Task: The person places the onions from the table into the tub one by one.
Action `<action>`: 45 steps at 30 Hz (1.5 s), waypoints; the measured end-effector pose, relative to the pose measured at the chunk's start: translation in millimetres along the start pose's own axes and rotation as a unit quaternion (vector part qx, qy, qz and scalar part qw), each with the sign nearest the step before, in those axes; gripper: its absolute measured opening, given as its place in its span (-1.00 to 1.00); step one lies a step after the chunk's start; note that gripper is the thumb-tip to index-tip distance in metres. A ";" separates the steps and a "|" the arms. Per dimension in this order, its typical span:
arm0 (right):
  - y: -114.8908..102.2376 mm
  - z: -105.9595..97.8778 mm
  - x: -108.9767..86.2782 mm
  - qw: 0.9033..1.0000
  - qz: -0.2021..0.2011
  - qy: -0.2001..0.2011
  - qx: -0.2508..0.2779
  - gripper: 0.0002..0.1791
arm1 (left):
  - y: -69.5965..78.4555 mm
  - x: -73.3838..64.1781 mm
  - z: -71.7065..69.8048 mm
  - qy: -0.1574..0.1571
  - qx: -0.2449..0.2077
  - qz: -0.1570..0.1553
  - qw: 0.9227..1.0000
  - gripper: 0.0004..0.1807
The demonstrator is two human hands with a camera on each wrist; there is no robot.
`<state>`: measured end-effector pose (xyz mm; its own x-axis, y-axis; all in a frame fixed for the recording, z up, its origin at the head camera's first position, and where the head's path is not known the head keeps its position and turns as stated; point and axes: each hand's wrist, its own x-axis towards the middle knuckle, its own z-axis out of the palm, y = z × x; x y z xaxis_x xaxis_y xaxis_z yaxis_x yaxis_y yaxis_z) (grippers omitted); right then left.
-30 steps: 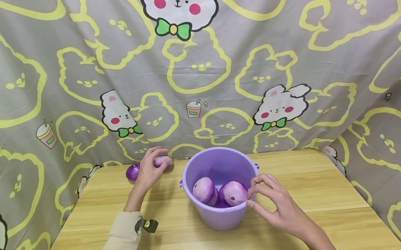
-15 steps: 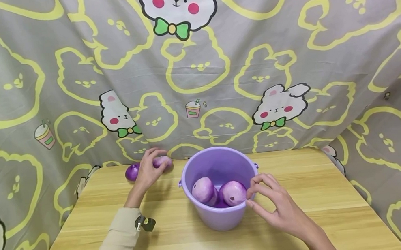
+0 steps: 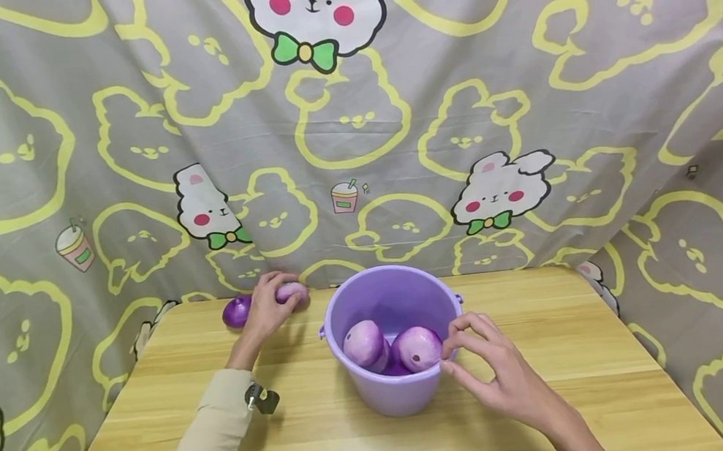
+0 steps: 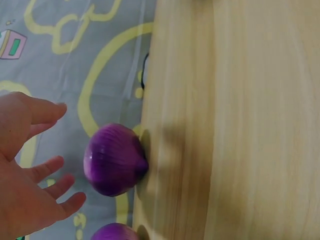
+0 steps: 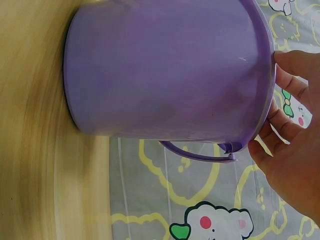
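Note:
At the table's far left, my left hand reaches over a purple onion. In the left wrist view, the fingers of my left hand are spread, with a gap between them and that onion. A second, darker onion lies just left of the hand, partly covered by it. My right hand pinches the near right rim of a light purple bucket. Thumb on one side, fingers on the other, it also shows at the rim in the right wrist view. Inside the bucket lie several onions.
The bucket stands upright on a wooden table, its handle hanging at the back. A grey patterned curtain hangs right behind the table's far edge and along both sides.
My left hand has come down slightly over the onion. The right hand keeps its pinch on the bucket rim, and the head view has shifted a little.

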<state>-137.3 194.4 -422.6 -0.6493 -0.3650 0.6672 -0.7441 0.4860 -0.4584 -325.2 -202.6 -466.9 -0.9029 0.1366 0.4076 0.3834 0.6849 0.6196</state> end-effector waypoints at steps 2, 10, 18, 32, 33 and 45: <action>-0.1 -0.3 -0.3 1.000 0.001 -0.001 -0.001 -0.72 | -1.8 0.6 1.8 -0.006 0.006 -0.005 1.000 -0.57; -0.7 -1.0 -0.3 1.000 -0.003 0.002 0.000 -0.71 | -6.6 3.0 8.0 -0.012 0.015 -0.018 1.000 -0.57; -0.2 0.0 0.7 1.000 -0.010 0.004 0.002 -0.68 | -14.4 5.2 13.4 -0.025 0.030 -0.029 0.999 -0.59; -0.4 0.1 0.3 1.000 0.001 -0.002 0.001 -0.69 | -25.0 4.8 22.7 -0.035 0.034 -0.037 0.998 -0.61; -0.5 0.1 0.4 1.000 0.001 -0.003 0.001 -0.69 | -25.4 4.7 23.1 -0.036 0.034 -0.037 0.998 -0.61; -0.5 0.0 -0.2 1.000 -0.001 -0.001 0.002 -0.68 | -23.8 5.6 26.5 -0.031 0.020 -0.049 0.998 -0.68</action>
<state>-136.8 194.3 -422.6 -0.6487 -0.3667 0.6668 -0.7453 0.4831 -0.4594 -344.5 -199.2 -497.1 -0.9465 0.1104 0.3033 0.2852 0.7256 0.6262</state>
